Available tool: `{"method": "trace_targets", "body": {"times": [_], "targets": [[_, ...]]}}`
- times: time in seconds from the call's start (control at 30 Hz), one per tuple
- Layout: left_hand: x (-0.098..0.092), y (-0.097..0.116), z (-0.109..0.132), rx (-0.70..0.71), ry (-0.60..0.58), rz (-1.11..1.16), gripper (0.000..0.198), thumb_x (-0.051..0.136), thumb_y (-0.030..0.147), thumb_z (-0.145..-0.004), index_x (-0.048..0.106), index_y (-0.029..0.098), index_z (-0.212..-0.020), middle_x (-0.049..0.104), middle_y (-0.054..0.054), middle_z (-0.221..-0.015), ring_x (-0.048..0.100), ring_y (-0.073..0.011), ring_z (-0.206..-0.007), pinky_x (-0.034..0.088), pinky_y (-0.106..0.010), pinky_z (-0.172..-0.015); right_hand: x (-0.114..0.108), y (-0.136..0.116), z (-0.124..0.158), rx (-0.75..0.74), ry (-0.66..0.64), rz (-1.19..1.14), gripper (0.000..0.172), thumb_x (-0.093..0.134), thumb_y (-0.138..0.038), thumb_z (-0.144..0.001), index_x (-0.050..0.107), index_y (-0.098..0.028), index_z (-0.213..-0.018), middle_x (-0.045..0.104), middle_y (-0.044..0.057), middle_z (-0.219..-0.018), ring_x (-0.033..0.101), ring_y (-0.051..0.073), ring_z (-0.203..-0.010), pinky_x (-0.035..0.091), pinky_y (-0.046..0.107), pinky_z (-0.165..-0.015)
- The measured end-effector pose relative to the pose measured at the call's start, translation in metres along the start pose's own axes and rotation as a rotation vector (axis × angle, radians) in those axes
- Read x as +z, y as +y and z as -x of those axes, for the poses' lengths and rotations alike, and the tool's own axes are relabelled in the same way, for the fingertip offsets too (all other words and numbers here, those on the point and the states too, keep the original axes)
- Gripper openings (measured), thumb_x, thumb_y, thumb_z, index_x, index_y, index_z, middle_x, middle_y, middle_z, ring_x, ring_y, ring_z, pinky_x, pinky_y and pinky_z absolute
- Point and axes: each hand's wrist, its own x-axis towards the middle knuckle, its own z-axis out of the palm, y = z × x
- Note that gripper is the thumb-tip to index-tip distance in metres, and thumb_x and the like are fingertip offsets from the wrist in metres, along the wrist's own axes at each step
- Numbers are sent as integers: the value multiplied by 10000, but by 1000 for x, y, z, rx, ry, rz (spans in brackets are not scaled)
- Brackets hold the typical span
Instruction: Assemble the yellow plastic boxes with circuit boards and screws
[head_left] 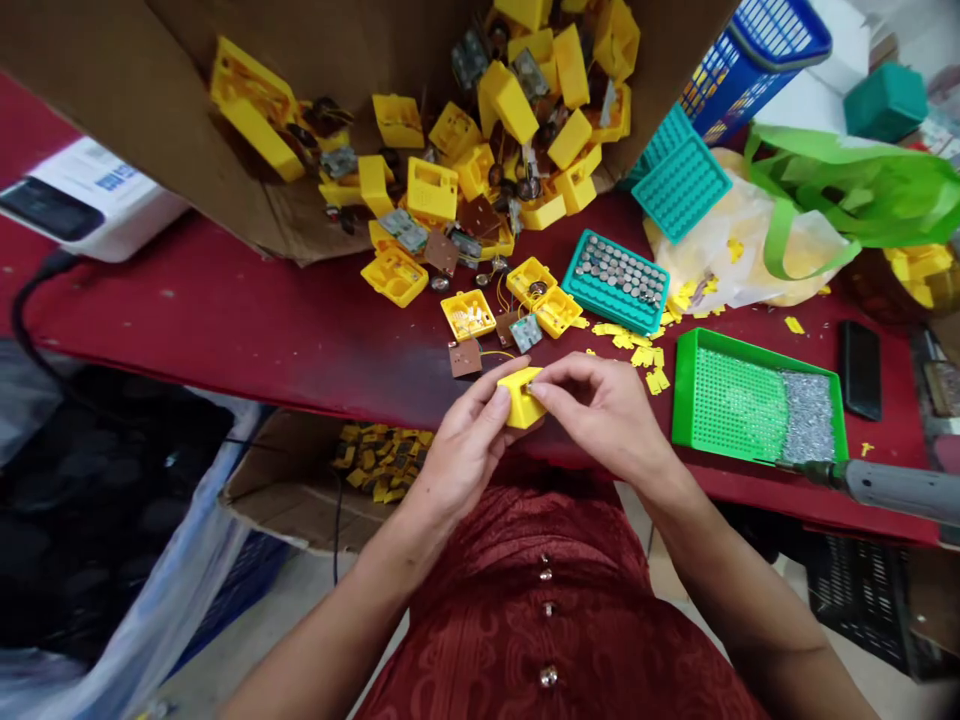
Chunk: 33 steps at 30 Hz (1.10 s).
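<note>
A small yellow plastic case [517, 405] is gripped in my left hand [469, 430], thumb on its near side and fingers around and under it. My right hand [600, 405] is closed in a pinch at the case's right side. A small dark piece shows at those fingertips, too small and covered to name. Just beyond my hands lie open yellow cases [469, 315] with wires, a brown square plate [465, 358] and a circuit board [526, 333]. A teal tray [652, 322] holding rows of button cells [619, 268] is beyond my right hand.
A cardboard box [300, 225] spills yellow cases and wired parts onto the red table [225, 310]. To the right are a green basket [690, 400] of screws [808, 415], yellow tabs [649, 357], a phone [860, 370] and an electric screwdriver [892, 487]. A white device [97, 200] stands left.
</note>
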Motion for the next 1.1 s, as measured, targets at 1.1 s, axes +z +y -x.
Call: {"method": "trace_targets", "body": {"times": [1.1], "targets": [[5, -14, -5, 29, -28, -120, 331, 730, 387, -874, 739, 253, -1177, 744, -66, -1177, 700, -188, -1002, 573, -286, -834, -10, 8, 1, 18, 11, -106, 54, 660, -162, -784, 685, -180, -829, 694, -15, -757, 611, 97, -676, 490, 269, -658]]}}
